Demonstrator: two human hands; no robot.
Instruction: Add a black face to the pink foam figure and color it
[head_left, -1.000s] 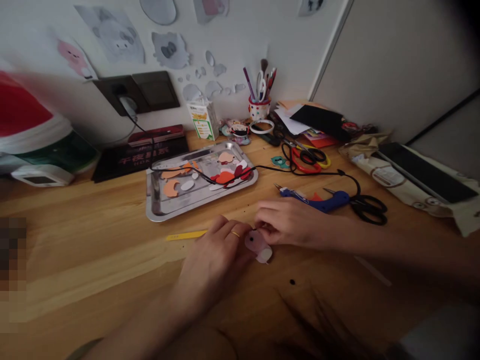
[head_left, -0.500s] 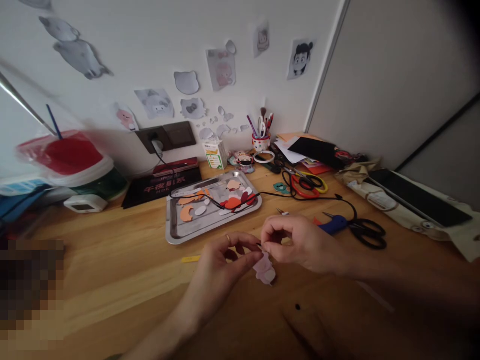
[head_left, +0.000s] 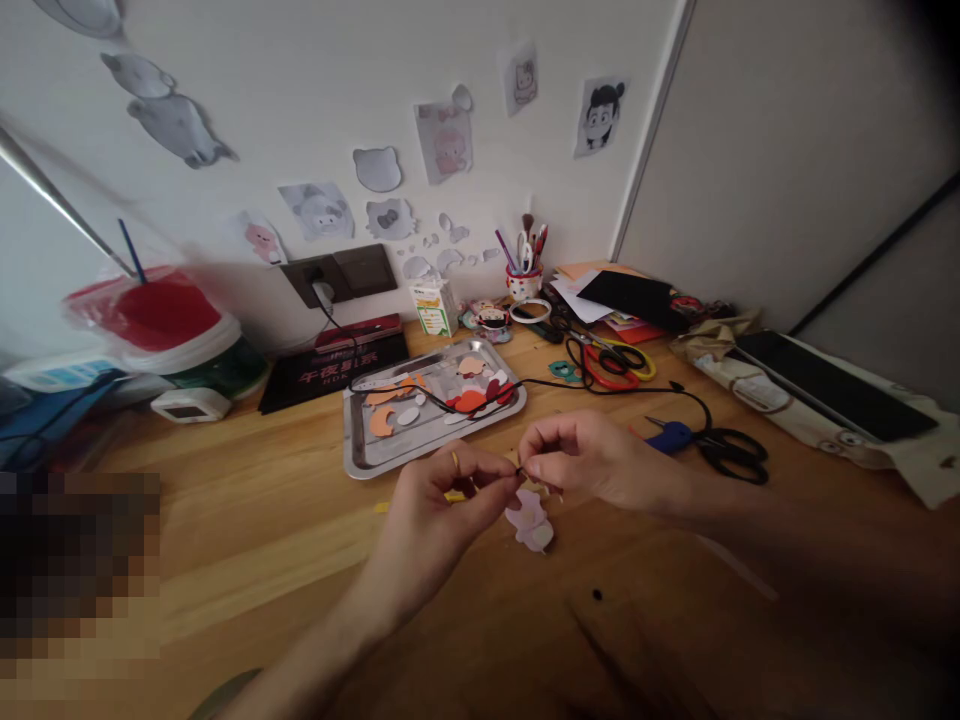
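My left hand (head_left: 450, 500), with a ring on one finger, pinches thumb and forefinger together over a small black piece (head_left: 519, 471). The fingertips of my right hand (head_left: 589, 460) meet it from the other side, closed on the same tiny piece; its exact kind is too small to make out. Just below the fingers lies a pink cut-out figure (head_left: 529, 520) with a pale patch, flat on the wooden table (head_left: 300, 560). A black dot-like bit (head_left: 597, 595) rests nearer to me.
Behind my hands stands a metal tray (head_left: 367, 462) with orange, red and white cut-outs, a black cable crossing it. To the right are a blue glue gun (head_left: 670, 438), black-handled scissors (head_left: 731, 456) and a cloth bag (head_left: 795, 410). A white bucket (head_left: 202, 350) stands left.
Both hands have risen slightly off the pink figure, which now shows more fully below them. The black piece is now visible between the two hands' fingertips. The view has shifted a little.
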